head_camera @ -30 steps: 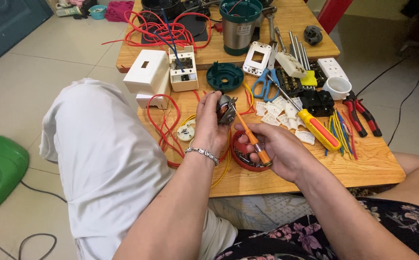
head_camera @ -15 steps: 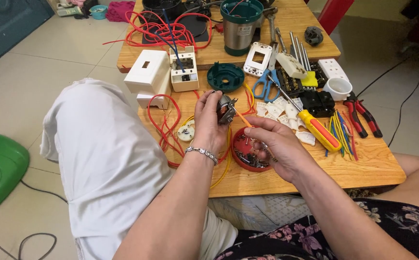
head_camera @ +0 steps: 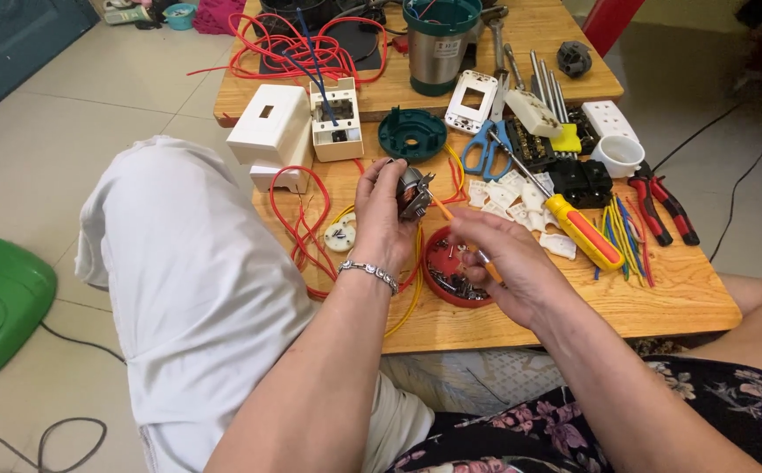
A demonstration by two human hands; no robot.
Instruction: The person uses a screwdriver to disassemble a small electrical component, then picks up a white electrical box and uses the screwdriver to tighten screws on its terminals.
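The left hand (head_camera: 383,221) was closed around a small round metal-and-grey fitting (head_camera: 413,194), held upright above the wooden table (head_camera: 661,298). The right hand (head_camera: 505,263) pinched a slim orange-handled screwdriver (head_camera: 467,238), its tip set against the fitting from four o'clock. Just below both hands sat a shallow red round lid (head_camera: 445,278) holding small dark metal bits, too small to tell apart. Thin red wire (head_camera: 298,228) looped at nine o'clock of the fitting, beside a small white disc (head_camera: 340,235). At three o'clock lay a chunky yellow-and-red screwdriver (head_camera: 582,232); at twelve o'clock, a dark green round plastic cover (head_camera: 412,133).
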